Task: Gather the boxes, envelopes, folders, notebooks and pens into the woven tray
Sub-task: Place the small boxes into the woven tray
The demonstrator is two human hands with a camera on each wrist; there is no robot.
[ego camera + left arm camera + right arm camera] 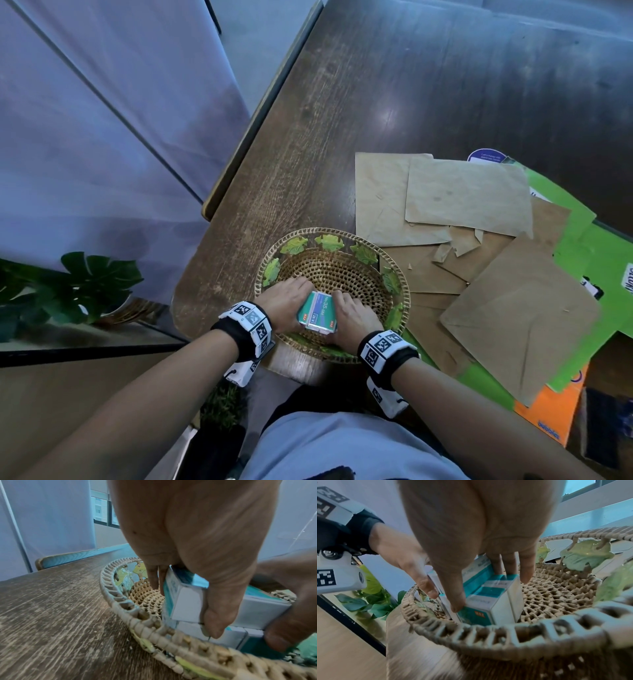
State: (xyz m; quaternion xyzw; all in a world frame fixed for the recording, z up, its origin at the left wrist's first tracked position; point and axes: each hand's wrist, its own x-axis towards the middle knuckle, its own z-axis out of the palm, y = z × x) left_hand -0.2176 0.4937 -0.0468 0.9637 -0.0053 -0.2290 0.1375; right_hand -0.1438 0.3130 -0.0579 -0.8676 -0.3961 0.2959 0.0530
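Note:
A round woven tray with green leaf trim sits at the near edge of the dark wooden table. Inside its near part is a stack of small teal-and-white staple boxes. My left hand grips the stack's left side, thumb and fingers round a box. My right hand holds the right side, thumb on the near end, fingers over the far end of the boxes. The tray's rim runs close in front. Brown envelopes lie to the tray's right.
Several brown envelopes overlap on green folders to the right. An orange notebook and a dark object lie at the near right. A leafy plant stands on the floor to the left. The table's left edge runs diagonally.

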